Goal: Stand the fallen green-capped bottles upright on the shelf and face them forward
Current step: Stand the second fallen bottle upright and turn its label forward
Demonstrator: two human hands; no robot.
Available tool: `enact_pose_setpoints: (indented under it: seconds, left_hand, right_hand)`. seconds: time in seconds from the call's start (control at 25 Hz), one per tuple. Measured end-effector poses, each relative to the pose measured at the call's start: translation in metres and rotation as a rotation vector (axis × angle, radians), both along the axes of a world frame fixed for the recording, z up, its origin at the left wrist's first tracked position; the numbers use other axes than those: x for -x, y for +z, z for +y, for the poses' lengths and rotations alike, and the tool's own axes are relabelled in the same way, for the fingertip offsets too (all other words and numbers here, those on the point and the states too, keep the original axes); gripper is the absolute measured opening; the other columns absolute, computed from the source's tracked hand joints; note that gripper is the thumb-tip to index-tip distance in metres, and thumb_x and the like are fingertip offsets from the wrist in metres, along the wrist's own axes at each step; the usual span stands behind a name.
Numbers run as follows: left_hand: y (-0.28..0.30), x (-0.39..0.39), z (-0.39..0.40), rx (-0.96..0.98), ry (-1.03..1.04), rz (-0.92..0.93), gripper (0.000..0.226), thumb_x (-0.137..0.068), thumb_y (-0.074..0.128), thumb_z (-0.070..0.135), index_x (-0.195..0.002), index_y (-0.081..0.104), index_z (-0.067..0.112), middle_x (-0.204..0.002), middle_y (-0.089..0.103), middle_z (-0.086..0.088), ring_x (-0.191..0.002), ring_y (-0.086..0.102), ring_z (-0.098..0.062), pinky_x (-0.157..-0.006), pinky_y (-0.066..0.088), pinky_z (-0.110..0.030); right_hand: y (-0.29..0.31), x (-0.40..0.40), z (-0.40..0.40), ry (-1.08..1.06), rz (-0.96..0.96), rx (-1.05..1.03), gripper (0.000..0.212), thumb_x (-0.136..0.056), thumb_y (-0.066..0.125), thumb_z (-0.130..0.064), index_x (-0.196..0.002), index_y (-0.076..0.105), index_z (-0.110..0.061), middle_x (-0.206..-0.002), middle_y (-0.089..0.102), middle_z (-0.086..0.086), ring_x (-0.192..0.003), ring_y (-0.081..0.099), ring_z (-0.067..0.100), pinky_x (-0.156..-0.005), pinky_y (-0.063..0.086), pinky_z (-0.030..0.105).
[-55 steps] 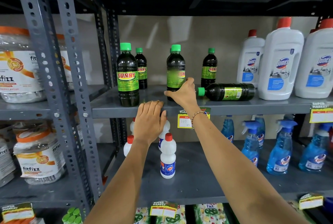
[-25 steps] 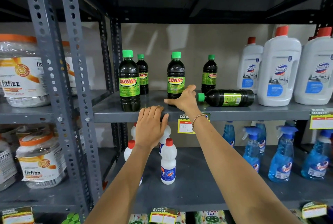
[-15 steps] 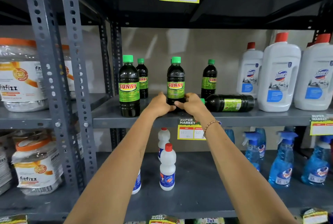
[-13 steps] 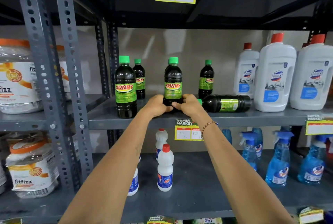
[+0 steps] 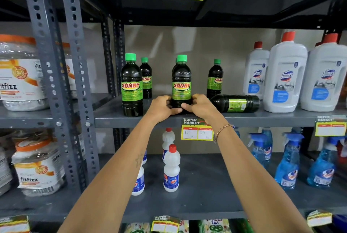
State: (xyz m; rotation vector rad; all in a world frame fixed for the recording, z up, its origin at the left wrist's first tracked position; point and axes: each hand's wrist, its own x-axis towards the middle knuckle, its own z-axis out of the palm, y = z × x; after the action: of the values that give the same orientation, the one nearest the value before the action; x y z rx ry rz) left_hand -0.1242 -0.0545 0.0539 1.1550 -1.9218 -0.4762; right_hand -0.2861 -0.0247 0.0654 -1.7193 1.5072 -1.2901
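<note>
Fingers (image 5: 185,105) of both hands hug the standing bottle (image 5: 181,84); the fallen bottle (image 5: 236,103) lies sideways at 3 o'clock, nearest the right hand (image 5: 201,107).

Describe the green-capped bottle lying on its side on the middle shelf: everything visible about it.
The fallen bottle is dark, glossy, plastic-looking, with a green label showing small print and a barcode rather than the brand name. It lies on its side along the grey shelf, base pointing right toward the white Domex jug, neck toward the right hand, which hides its cap. An upright bottle stands just behind its neck end. Whether the hand or the jug touches it cannot be told. No hand grips it.
</note>
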Motion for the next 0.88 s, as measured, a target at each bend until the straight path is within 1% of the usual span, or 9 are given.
enact_pose_setpoints:
  seconds: [0.08, 0.2, 0.36, 0.48, 0.56, 0.64, 0.72, 0.88]
  left_hand:
    - [-0.003, -0.002, 0.004, 0.003, -0.020, 0.003, 0.056, -0.073, 0.081, 0.034, -0.122, 0.062, 0.013, -0.113, 0.070, -0.002, -0.101, 0.065, -0.014, -0.094, 0.050, -0.032]
    - [-0.005, -0.004, 0.013, 0.032, -0.026, -0.012, 0.059, -0.077, 0.078, 0.036, -0.127, 0.058, 0.012, -0.117, 0.067, -0.001, -0.099, 0.062, -0.011, -0.088, 0.048, -0.025]
    - [-0.009, -0.004, 0.017, 0.073, -0.012, -0.023, 0.063, -0.076, 0.077, 0.041, -0.128, 0.056, 0.012, -0.119, 0.067, -0.002, -0.102, 0.063, -0.014, -0.090, 0.051, -0.032]
    - [-0.011, -0.006, 0.017, 0.104, -0.003, 0.005, 0.064, -0.074, 0.078, 0.042, -0.126, 0.058, 0.011, -0.116, 0.068, -0.002, -0.096, 0.065, -0.014, -0.088, 0.053, -0.033]
    - [-0.012, -0.007, 0.020, 0.106, -0.002, 0.037, 0.063, -0.072, 0.080, 0.041, -0.123, 0.059, 0.010, -0.114, 0.068, -0.002, -0.093, 0.065, -0.014, -0.087, 0.054, -0.034]
    - [-0.011, -0.008, 0.021, 0.105, -0.006, 0.046, 0.063, -0.072, 0.080, 0.040, -0.123, 0.059, 0.010, -0.113, 0.068, -0.002, -0.091, 0.066, -0.015, -0.087, 0.054, -0.036]
    - [-0.011, -0.008, 0.022, 0.109, -0.008, 0.041, 0.063, -0.072, 0.080, 0.040, -0.123, 0.059, 0.011, -0.113, 0.068, -0.001, -0.091, 0.065, -0.014, -0.086, 0.054, -0.034]
    - [-0.015, -0.007, 0.020, 0.125, -0.018, 0.085, 0.061, -0.070, 0.082, 0.038, -0.120, 0.061, 0.010, -0.110, 0.070, -0.001, -0.091, 0.066, -0.009, -0.086, 0.054, -0.027]
  right_hand:
    - [-0.002, 0.002, 0.003, 0.022, -0.002, -0.003, 0.043, -0.084, 0.071, -0.019, -0.122, 0.053, -0.009, -0.119, 0.065, 0.011, -0.111, 0.060, 0.025, -0.102, 0.046, 0.044]
    - [-0.006, 0.005, 0.005, 0.027, 0.008, -0.002, 0.051, -0.083, 0.071, -0.025, -0.126, 0.046, -0.010, -0.120, 0.063, 0.009, -0.111, 0.059, 0.023, -0.100, 0.047, 0.044]
    - [-0.008, 0.008, 0.008, 0.037, 0.009, -0.005, 0.051, -0.083, 0.071, -0.027, -0.125, 0.046, -0.011, -0.119, 0.063, 0.009, -0.111, 0.060, 0.022, -0.098, 0.049, 0.044]
    - [-0.008, 0.008, 0.010, 0.057, -0.013, 0.012, 0.051, -0.084, 0.070, -0.023, -0.126, 0.044, -0.010, -0.120, 0.061, 0.006, -0.113, 0.057, 0.020, -0.102, 0.046, 0.042]
    - [-0.007, 0.008, 0.012, 0.074, -0.033, 0.015, 0.052, -0.085, 0.070, -0.021, -0.128, 0.044, -0.009, -0.116, 0.059, 0.003, -0.112, 0.055, 0.018, -0.102, 0.045, 0.038]
    - [-0.008, 0.009, 0.013, 0.077, -0.036, 0.019, 0.052, -0.084, 0.071, -0.021, -0.128, 0.044, -0.009, -0.113, 0.058, 0.001, -0.112, 0.054, 0.017, -0.102, 0.045, 0.038]
    - [-0.008, 0.010, 0.012, 0.072, -0.031, 0.020, 0.053, -0.084, 0.071, -0.023, -0.128, 0.044, -0.010, -0.114, 0.058, 0.000, -0.114, 0.055, 0.019, -0.103, 0.045, 0.040]
    - [-0.010, 0.011, 0.011, 0.070, -0.037, 0.021, 0.055, -0.081, 0.074, -0.026, -0.127, 0.046, -0.013, -0.117, 0.061, 0.000, -0.116, 0.056, 0.019, -0.103, 0.045, 0.041]
